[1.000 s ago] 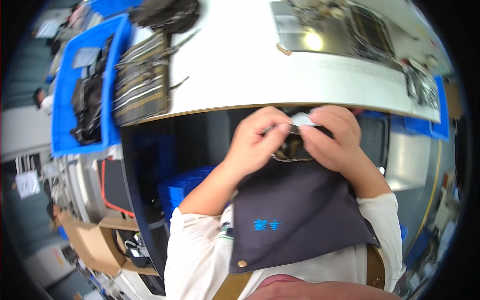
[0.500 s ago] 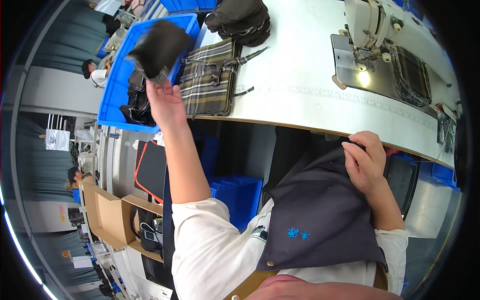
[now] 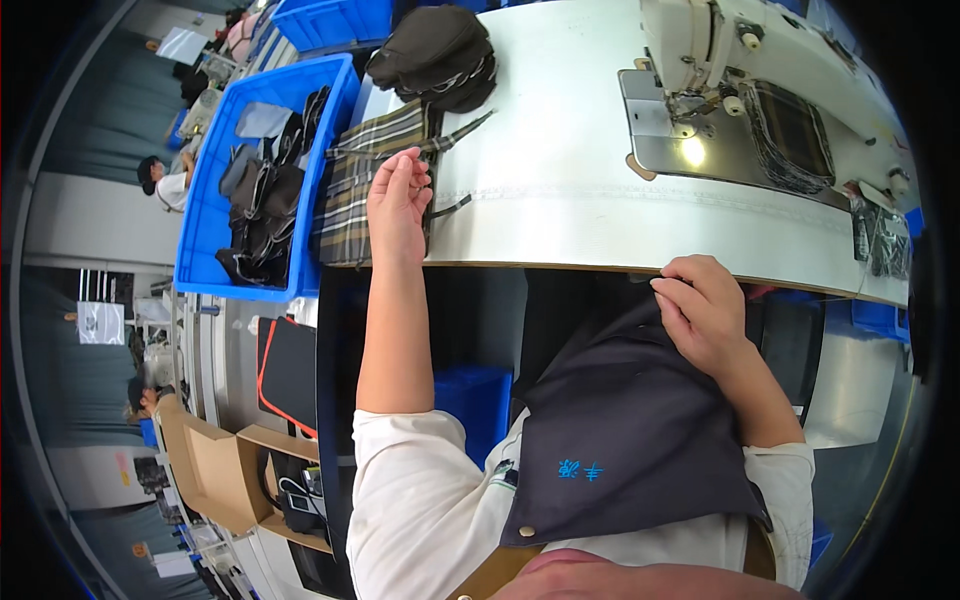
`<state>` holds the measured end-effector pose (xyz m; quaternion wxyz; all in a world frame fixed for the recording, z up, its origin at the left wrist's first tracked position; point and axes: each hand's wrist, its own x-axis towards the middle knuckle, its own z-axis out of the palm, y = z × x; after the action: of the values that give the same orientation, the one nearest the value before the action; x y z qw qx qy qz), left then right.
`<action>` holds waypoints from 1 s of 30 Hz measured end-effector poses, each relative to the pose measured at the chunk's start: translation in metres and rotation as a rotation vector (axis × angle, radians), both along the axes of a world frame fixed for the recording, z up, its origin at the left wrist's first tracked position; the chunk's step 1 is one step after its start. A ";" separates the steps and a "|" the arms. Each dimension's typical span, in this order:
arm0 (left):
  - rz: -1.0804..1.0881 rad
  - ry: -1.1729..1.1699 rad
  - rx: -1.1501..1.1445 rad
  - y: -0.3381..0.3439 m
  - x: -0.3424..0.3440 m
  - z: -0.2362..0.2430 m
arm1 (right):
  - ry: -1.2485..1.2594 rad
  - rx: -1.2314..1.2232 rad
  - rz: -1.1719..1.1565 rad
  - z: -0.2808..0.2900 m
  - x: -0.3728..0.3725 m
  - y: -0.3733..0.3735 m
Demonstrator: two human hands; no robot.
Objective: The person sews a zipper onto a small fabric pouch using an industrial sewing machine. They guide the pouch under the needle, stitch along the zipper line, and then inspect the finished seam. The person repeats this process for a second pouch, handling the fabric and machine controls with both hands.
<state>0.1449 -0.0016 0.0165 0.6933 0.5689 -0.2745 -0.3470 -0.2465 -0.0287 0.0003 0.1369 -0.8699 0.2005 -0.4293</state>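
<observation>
My left hand hovers over the stack of plaid fabric pieces at the table's left end. Its fingers are curled in with nothing seen between them, the fingertips close to a plaid strap that runs out over the white tabletop. To its left, a blue bin holds a heap of dark fabric pieces. My right hand rests by the table's front edge, above my dark apron. Its fingers are folded together, and I see nothing in them.
A sewing machine with a lit needle plate stands at the right, plaid pieces beside it. A pile of dark fabric sits behind the stack. An open cardboard box lies lower left. People work farther off.
The dark fabric piece has left my left hand, which has moved right from the blue bin to over the plaid stack. My right hand keeps its pose; the whole view has shifted slightly.
</observation>
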 end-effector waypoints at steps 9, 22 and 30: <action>0.005 -0.501 -0.002 -0.098 0.028 -0.007 | 0.017 0.002 -0.080 0.000 -0.007 -0.009; 0.273 -1.787 0.223 -0.187 0.063 0.019 | -0.026 -0.060 -0.508 -0.004 -0.083 -0.086; 0.314 -1.892 0.283 -0.177 0.058 0.048 | 0.246 -0.226 -0.879 0.001 -0.130 -0.181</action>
<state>0.2028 -0.1788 0.0647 0.1491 0.7211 -0.5955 0.3211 -0.3764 -0.2101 0.0009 -0.1780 -0.7565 0.5166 -0.3594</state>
